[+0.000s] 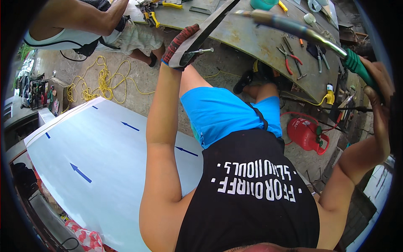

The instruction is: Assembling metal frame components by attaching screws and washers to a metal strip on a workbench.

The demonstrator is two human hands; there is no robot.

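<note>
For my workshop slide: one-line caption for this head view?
Gloved left hand steadies a metal bar on the workbench while the right hand grips a green-handled tool.

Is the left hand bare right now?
No, the left hand wears a red and black work glove while gripping a dark metal bar.

Bare concrete floor (138,75) under me, daylight flat and bright. Worn metal workbench (260,38) ahead, top scuffed and stained, pliers (287,56) and small tools scattered on it. Yellow cord (100,80) lying in loose coils on floor at my left. Big white sheet (105,168) with blue arrows lying flat, lower left. Red gas canister (306,134) on floor at my right, near bench edge. Another person (84,21) standing by bench, upper left. Cluttered shelving (37,92) at far left.
</note>
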